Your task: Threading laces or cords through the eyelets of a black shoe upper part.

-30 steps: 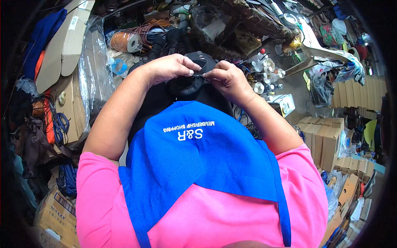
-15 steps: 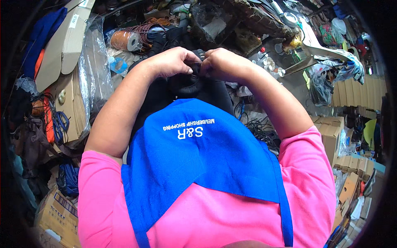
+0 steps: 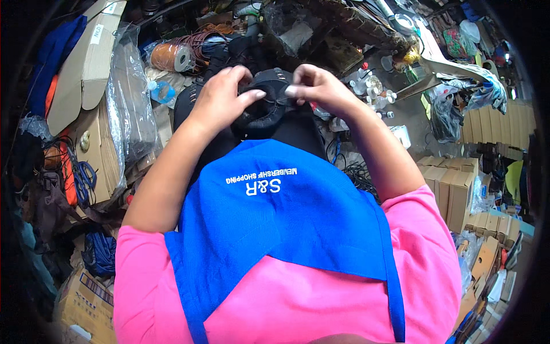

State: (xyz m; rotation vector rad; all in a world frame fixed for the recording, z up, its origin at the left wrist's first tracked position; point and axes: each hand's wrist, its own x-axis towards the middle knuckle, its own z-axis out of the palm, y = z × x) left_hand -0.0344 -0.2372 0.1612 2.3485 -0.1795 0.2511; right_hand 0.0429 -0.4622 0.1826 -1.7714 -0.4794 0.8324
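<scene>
On my lap rests a black shoe (image 3: 260,123), its padded round opening facing me and short light marks, like stitches or lace ends, on its far part. My left hand (image 3: 223,94) is at the shoe's left side, thumb stretched over the opening and fingers curled apart from it; nothing shows between them. On the other side my right hand (image 3: 318,89) hovers by the shoe's right edge, thumb and forefinger pinched together. What they pinch is too small to make out; a faint thin strand may run from it toward the shoe.
An orange spool of cord (image 3: 172,56) and a blue-tinted plastic bottle (image 3: 163,92) lie beyond my left arm. Small bottles (image 3: 372,89) stand past my right hand. Cardboard (image 3: 94,63) leans at the left; cardboard boxes (image 3: 450,183) are stacked at the right.
My hands were close together over the shoe and have drawn apart, the left one toward me and the right one to the right. More of the shoe's opening shows.
</scene>
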